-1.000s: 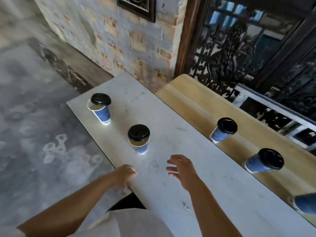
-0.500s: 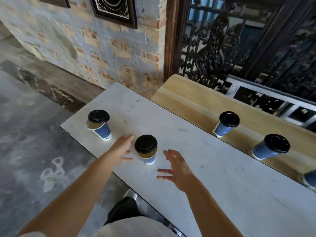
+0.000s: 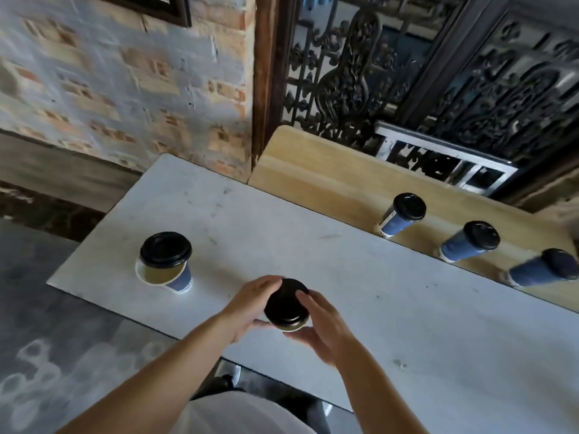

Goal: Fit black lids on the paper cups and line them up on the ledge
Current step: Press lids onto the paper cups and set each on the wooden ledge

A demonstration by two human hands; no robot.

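Left grip (image 3: pixel 250 303) and right grip (image 3: pixel 324 327) both around the black-lidded near cup (image 3: pixel 286 305)

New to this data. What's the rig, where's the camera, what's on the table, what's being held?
No machine here: a person works bare-handed. Every picture comes from one wide-angle camera worn on their head, looking down. The left hand and right hand both grip a paper cup topped by a round black plastic lid, at the near edge of the white stone table. Further left stands a blue paper cup whose black lid sits askew. Three lidded blue cups stand in a row on the pale wooden ledge behind.
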